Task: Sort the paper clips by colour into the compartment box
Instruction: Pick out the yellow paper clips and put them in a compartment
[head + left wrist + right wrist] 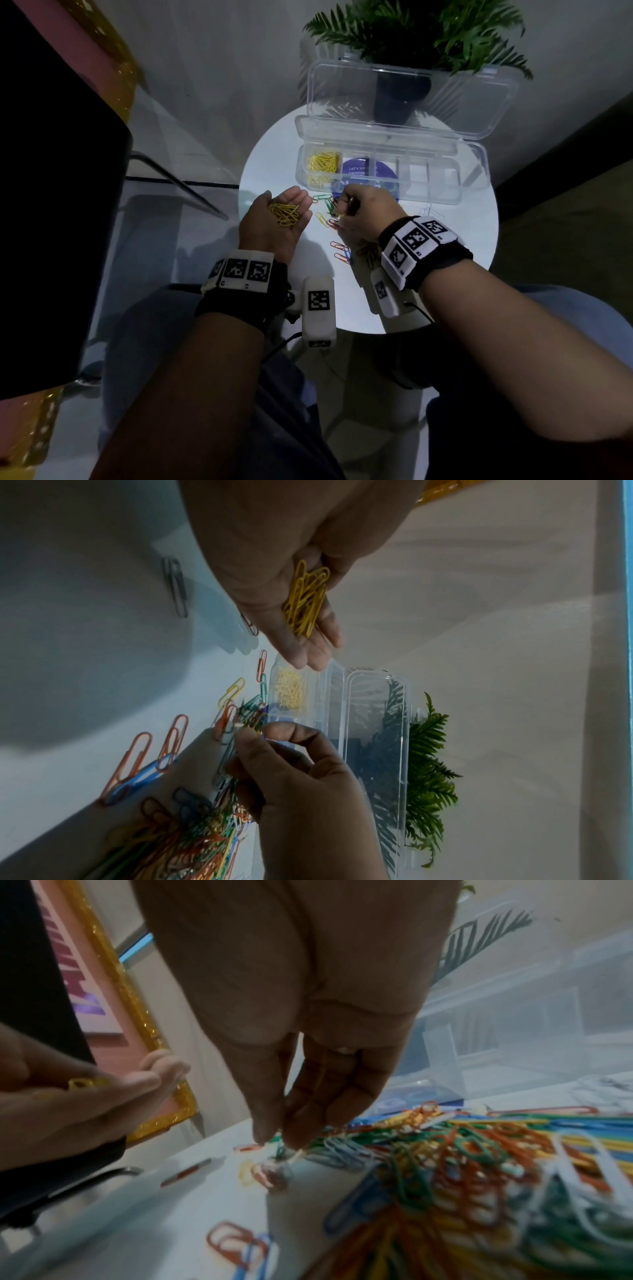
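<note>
Picking through a tangle of coloured clips, a person's right hand (359,212) pinches thumb and forefinger together at the edge of the mixed pile (462,1164) on the round white table (455,240); what sits in the pinch is too small to name, though a pale tip shows between the fingertips (270,1134). The left hand (274,222) waits just beside it, palm up and cupped wide, cradling a loose heap of yellow clips (285,214), more than I can count.

The clear compartment box (472,178) stands open at the far side, lid tipped back against a potted fern (421,31). Only 1 compartment, the leftmost, holds anything: sorted yellow clips (323,162); the others I can see look bare.

Doing this step well, by my reckoning, means lifting 1 yellow clip free without dragging linked neighbours, dropping it into the cupped palm, and keeping that palm level.

Countable strays: 2 orange clips (150,753) and 1 blue clip (143,777) near the table's front edge, 1 grey clip (176,587) apart.
</note>
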A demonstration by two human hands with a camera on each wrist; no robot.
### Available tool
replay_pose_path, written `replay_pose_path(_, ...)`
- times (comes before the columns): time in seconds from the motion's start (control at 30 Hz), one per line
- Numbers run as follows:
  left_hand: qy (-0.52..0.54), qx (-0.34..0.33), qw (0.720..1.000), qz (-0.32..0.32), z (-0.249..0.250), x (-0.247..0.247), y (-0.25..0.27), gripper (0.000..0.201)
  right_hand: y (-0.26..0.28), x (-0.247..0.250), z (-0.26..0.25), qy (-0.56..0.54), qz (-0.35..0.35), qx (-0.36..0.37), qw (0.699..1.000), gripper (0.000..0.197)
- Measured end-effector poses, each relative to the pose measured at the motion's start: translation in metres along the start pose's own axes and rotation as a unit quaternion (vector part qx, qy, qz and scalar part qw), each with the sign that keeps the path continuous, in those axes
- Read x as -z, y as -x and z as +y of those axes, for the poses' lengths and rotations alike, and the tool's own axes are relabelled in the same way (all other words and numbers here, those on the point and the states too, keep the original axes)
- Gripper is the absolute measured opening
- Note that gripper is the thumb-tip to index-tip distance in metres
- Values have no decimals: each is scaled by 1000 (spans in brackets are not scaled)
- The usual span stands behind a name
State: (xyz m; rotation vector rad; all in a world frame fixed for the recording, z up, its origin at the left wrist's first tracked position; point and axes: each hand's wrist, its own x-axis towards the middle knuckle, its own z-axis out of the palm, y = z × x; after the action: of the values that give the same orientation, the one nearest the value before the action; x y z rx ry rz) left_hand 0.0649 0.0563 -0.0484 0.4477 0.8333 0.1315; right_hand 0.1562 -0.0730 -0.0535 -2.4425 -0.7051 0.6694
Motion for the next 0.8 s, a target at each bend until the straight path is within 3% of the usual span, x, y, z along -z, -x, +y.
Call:
replay_pose_path(0.23, 20, 21, 998, -53, 1, 5, -4, 41, -4, -2, -5, -28, 32, 15, 999, 15)
replay_pose_path(0.4, 4, 10, 1000, -6, 1, 1, -2, 49, -14, -23, -20, 117, 2, 25, 993, 16)
replay_pose_path(0.5, 8, 9, 1000, 4, 0, 0, -1, 52, -15, -26, -25, 173, -9, 17, 985, 26)
replay_pose_path(0.8, 4, -1, 1000, 9, 0, 1, -3, 51, -8, -27, -26, 170, -22, 36, 985, 23)
